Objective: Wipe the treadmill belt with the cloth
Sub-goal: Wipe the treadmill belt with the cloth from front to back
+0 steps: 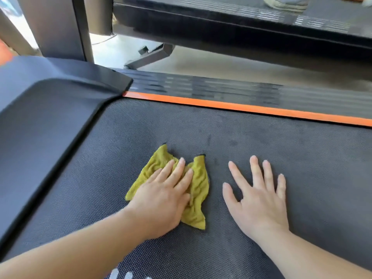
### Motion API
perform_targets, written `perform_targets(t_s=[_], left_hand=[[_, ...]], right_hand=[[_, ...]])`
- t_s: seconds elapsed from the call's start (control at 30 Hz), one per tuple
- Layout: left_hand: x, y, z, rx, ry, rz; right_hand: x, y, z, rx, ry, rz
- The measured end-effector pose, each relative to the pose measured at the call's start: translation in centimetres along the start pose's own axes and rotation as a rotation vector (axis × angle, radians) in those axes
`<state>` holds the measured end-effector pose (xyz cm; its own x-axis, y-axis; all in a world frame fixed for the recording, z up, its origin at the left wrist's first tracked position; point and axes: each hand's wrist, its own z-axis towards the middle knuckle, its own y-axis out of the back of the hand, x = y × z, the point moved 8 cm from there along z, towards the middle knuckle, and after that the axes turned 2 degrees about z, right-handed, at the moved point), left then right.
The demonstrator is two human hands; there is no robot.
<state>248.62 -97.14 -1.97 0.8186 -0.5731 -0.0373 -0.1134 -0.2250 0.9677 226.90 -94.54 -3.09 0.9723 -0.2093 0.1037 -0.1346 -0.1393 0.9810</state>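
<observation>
Bare forearms enter from the bottom edge, both reaching forward over the treadmill belt [281,141]. A bit of white print [120,275] shows on the belt at the bottom, too cut off to read.

Left hand [163,200] lies palm-down on the yellow-green cloth [198,184], fingers straight and close together, pressing it flat. No pinch or curl visible. The cloth is crumpled and sits on the belt's middle, sticking out past the fingertips and to the hand's right.

Right hand [259,200] – palm flat on the bare belt, fingers spread wide, thumb out. It is just beside the cloth, not touching it.

Belt is dark with a fine dotted weave. To the left, a dark smooth motor cover [40,117] curves over the belt end. Beyond the belt runs an orange stripe [241,107], then a ribbed black side rail [221,89].

Farther back – pale floor [201,63], a dark upright post [60,27] at upper left, and a second treadmill [221,21] across the top, with a shoe [285,3] on it at the frame edge.
</observation>
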Motion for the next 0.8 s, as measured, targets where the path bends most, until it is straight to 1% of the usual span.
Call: perform_targets(t_s=[0.07,0.13,0.17,0.2,0.23,0.27,0.3,0.33,0.37,0.4,0.47,0.5,0.53,0.57,0.63,0.67,0.7,0.73,0.8], left_hand=[[4.3,0.6,2.3,0.008,0.165,-0.027],[8.6,1.4,4.6,-0.024,0.403,-0.082],[9.5,1.3,5.4,-0.032,0.499,-0.11],[8.9,1.0,6.0,-0.031,0.538,-0.128],[7.2,0.8,6.5,-0.024,0.505,-0.126],[4.9,0.6,6.8,-0.016,0.398,-0.101],[2.8,0.5,6.8,-0.004,0.254,-0.064],[1.8,0.4,6.7,0.012,0.125,-0.05],[2.1,0.8,6.9,0.033,0.044,-0.062],[3.3,1.1,7.4,0.059,0.033,-0.096],[5.7,1.6,8.0,0.075,0.178,-0.137],[5.6,1.6,7.9,0.055,0.252,-0.133],[4.1,1.5,7.8,0.019,0.267,-0.131],[1.7,1.4,7.5,-0.006,0.212,-0.125],[-1.8,1.3,6.6,-0.007,0.037,-0.106],[-1.6,1.5,6.5,-0.008,-0.028,-0.086],[-0.4,1.8,7.1,-0.01,-0.045,-0.069],[1.5,2.0,7.9,-0.015,0.003,-0.054],[4.8,2.5,9.1,-0.034,0.263,-0.068]], right_hand=[[0.0,0.1,-0.1,0.009,0.0,-0.004],[0.1,0.1,-0.1,0.009,0.004,0.001],[0.1,0.2,-0.1,0.006,0.005,0.005],[0.2,0.2,0.0,0.006,0.007,0.009],[0.3,0.2,0.0,0.009,0.01,0.009],[0.3,0.2,0.0,0.015,0.01,0.004],[0.2,0.2,-0.1,0.015,0.007,0.001],[0.2,0.2,-0.1,0.009,0.005,-0.001],[0.2,0.2,-0.1,0.001,0.005,-0.002],[0.2,0.3,0.0,-0.004,0.006,-0.001],[0.1,0.2,-0.1,0.001,0.009,0.003],[0.2,0.3,-0.2,0.0,0.006,0.005],[0.1,0.2,-0.1,-0.001,0.003,0.005],[0.2,0.2,-0.1,-0.007,0.002,0.003],[0.3,0.3,-0.1,-0.025,0.004,0.002],[0.3,0.3,-0.1,-0.026,0.005,0.0],[0.2,0.3,0.0,-0.015,0.004,-0.003],[0.2,0.2,0.0,-0.002,0.003,-0.004],[0.2,0.2,-0.1,0.006,0.006,0.001]])
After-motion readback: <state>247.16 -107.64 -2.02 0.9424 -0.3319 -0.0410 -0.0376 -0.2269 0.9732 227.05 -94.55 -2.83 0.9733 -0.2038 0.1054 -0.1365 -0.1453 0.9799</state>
